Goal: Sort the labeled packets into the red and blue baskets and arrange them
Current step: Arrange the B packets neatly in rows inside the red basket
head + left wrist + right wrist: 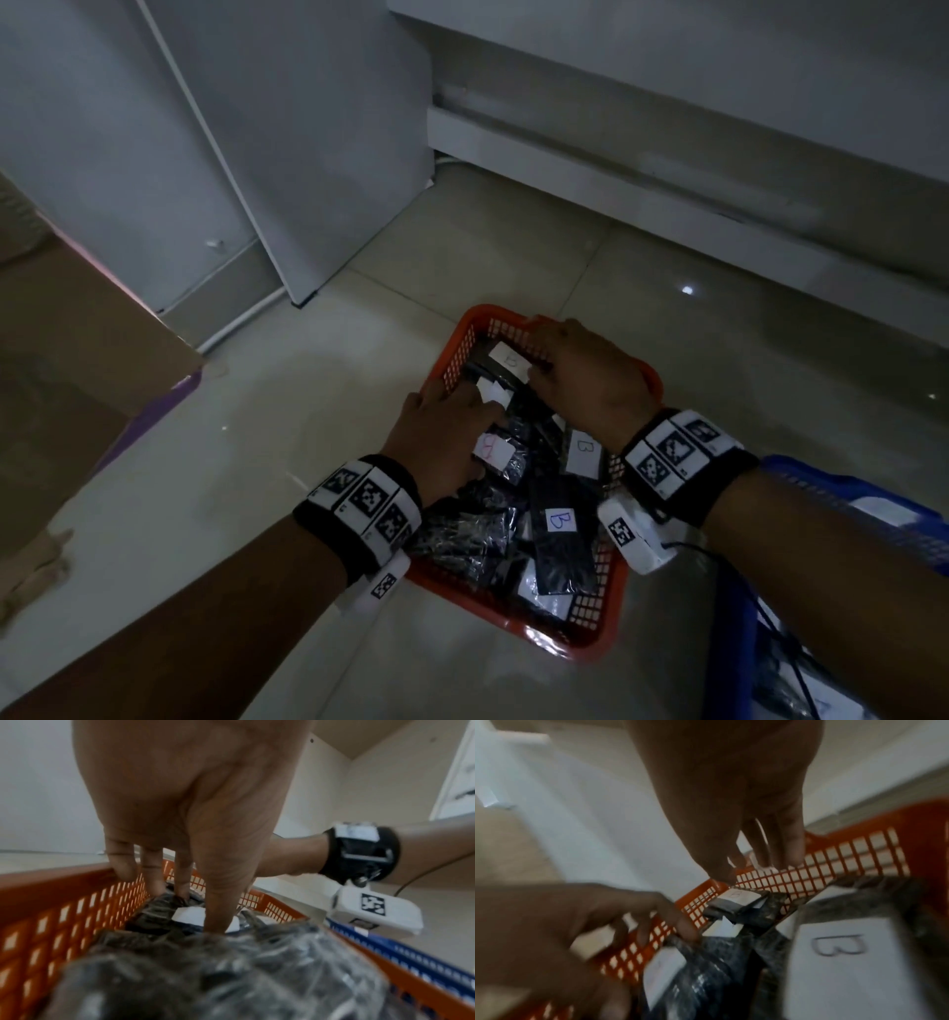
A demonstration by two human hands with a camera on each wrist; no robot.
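The red basket (590, 648) stands on the floor, full of several black packets with white labels, some marked B (561, 520). My left hand (477, 406) reaches in over the left wall. In the left wrist view its straight fingers and thumb (218, 921) press down on a packet's white label (189, 914), with the little finger on the basket rim (51, 880). My right hand (544, 360) is at the far end. Its straight fingers (785, 852) point down at the far wall (834, 862), just above a B-labelled packet (736, 897). The blue basket (842, 488) lies at the right.
A cardboard box (77, 360) stands on the tiled floor at the left. White panels (308, 154) lean against the wall behind, and a white ledge (667, 169) runs along the back right. A cable (770, 616) trails from my right wrist over the blue basket.
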